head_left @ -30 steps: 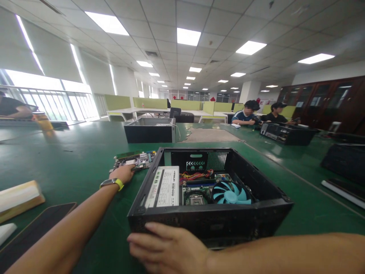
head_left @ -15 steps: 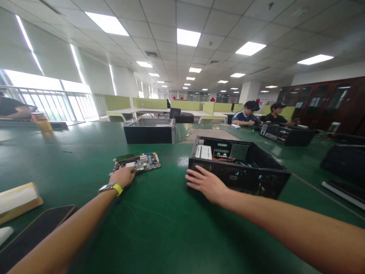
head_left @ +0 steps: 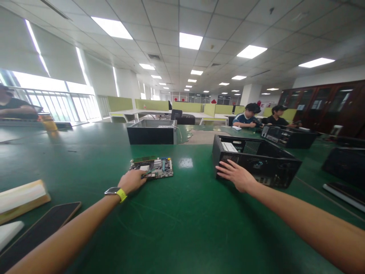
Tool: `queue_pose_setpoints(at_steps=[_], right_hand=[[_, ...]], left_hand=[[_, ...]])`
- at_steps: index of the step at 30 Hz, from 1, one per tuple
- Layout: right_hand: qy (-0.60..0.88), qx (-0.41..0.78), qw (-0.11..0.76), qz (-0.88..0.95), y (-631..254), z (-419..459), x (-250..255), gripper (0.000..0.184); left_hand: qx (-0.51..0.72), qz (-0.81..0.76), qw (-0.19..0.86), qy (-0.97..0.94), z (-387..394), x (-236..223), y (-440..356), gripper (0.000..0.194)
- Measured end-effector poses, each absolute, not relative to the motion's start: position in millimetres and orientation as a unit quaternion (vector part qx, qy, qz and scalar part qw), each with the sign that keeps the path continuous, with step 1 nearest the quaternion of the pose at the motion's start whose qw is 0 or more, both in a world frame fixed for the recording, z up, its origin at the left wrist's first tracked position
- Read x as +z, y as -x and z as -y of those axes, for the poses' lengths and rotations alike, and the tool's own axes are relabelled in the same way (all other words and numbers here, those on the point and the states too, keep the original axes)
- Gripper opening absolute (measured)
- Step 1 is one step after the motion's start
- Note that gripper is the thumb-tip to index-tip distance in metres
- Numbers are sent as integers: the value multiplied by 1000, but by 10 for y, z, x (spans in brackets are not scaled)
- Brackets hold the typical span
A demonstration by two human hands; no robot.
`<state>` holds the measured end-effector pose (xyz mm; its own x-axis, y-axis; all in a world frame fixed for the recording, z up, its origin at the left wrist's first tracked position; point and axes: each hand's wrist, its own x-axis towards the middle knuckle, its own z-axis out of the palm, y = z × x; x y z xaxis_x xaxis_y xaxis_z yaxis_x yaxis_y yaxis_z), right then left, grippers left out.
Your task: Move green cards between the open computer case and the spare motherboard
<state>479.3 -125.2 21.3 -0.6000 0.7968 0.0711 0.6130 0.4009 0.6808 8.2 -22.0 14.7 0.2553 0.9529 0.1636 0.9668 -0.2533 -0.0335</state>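
Note:
My left hand, with a yellow-strapped watch on its wrist, grips the near edge of a loose motherboard lying flat on the green table. Flat against the near side of an open black computer case rests my right hand, fingers spread. The case stands to the right of the motherboard and shows a power supply and metal grille inside.
A second open case stands farther back, another at the right where two people sit. A wooden block and a dark flat panel lie at my left. Dark equipment occupies the right edge.
My right hand has pushed the black case away from me and to the right across the table. My left hand has slid the motherboard slightly rightward.

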Motion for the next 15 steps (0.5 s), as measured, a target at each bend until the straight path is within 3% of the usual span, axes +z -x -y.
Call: queue_pose_setpoints(at_steps=[9,15], right_hand=[[-464,340,72,-815,-5096,1200,107,79],[-492,339,84,-797,-5244,1189,95,76]], left_hand=[[-78,567,35,819,555,174,-434,31],[-90,551,28,829,720,195,-566,27]])
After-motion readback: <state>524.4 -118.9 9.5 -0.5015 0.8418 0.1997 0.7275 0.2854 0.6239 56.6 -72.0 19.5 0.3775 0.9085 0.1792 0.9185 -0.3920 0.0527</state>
